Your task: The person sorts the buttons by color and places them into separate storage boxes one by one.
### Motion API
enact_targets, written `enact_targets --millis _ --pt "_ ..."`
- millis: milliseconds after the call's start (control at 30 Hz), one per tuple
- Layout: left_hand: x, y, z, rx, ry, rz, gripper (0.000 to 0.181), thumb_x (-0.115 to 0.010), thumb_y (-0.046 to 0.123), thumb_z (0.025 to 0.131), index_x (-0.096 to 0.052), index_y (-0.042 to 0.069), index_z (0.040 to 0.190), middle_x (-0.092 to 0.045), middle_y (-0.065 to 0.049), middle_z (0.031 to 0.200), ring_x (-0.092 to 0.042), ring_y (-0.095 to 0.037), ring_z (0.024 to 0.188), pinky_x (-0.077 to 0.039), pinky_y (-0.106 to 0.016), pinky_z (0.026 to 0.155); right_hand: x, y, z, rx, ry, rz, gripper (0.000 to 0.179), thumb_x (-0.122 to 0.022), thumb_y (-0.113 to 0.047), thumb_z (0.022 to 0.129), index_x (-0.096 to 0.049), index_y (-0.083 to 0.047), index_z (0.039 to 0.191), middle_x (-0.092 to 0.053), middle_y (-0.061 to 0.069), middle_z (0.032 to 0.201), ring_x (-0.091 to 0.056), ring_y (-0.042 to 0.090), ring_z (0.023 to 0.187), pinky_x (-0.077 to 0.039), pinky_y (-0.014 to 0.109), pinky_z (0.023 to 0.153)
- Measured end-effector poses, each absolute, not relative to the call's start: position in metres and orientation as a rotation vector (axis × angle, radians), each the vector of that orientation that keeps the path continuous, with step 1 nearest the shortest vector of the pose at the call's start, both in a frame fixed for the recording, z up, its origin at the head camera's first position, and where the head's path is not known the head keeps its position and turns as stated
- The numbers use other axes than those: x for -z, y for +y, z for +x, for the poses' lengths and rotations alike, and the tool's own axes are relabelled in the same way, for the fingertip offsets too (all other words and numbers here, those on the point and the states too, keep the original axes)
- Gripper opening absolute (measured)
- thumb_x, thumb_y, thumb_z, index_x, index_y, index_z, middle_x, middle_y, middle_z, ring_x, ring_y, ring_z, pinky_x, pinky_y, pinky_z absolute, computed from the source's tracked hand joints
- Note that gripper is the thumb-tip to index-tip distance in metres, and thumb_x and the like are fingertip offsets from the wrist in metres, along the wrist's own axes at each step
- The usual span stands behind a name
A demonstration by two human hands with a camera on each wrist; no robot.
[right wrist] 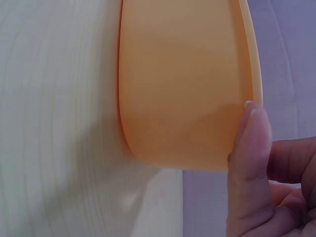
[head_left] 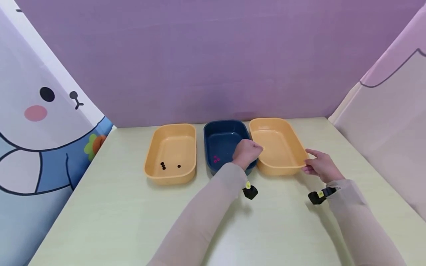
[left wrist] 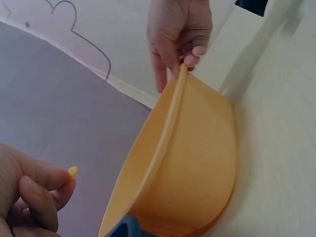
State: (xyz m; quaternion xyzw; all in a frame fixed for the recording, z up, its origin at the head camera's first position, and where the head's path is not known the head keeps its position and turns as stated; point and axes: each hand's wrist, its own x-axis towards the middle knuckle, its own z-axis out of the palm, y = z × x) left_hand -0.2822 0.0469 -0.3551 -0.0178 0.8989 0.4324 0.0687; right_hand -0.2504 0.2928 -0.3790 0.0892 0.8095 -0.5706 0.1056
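Observation:
My left hand (head_left: 247, 152) is over the near right part of a dark blue tray (head_left: 223, 142), close to the tray on its right. A small yellow piece (left wrist: 73, 172) is pinched between its thumb and fingertips, seen in the left wrist view. My right hand (head_left: 323, 165) holds the near right corner of the right orange-yellow tray (head_left: 274, 144) by its rim. In the right wrist view, the thumb (right wrist: 252, 148) lies against the outer wall. Several small pink rings (head_left: 216, 159) lie in the blue tray, partly hidden by my left arm.
Another orange-yellow tray (head_left: 176, 146) stands left of the blue one, with several small black pieces (head_left: 163, 166) in it. All the trays stand on a pale table (head_left: 110, 214). A purple backdrop (head_left: 199, 62) rises behind them, and printed cloth walls stand at both sides.

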Motion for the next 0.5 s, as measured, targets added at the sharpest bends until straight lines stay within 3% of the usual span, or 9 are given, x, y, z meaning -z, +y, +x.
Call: enact_targets --millis 333,500 --pt "0.3597 0.0534 -0.2807 -1.3 2.706 -0.121 0.012 -0.069 0.029 0.085 -0.077 0.023 0.079 -0.064 0.011 0.072 -0.056 -0.007 0.07 -0.045 -0.026 0.065 0.3806 0.2906 -0.2486 1.702 2.377 0.263 0.062 -0.039 0.003 0.097 -0.005 0.008 0.149 -0.061 -0.002 0.072 -0.063 0.005 0.059 -0.053 0.021 0.061" --pt "0.3648 0.0573 -0.2783 -1.308 2.699 -0.11 0.012 -0.069 0.031 0.085 -0.079 0.024 0.087 -0.063 0.01 0.065 -0.055 -0.008 0.063 -0.042 -0.026 0.06 0.3801 0.2907 -0.2476 1.713 2.372 0.252 0.062 -0.039 0.003 0.097 -0.004 0.008 0.148 -0.061 -0.001 0.073 -0.063 0.005 0.058 -0.053 0.021 0.061"
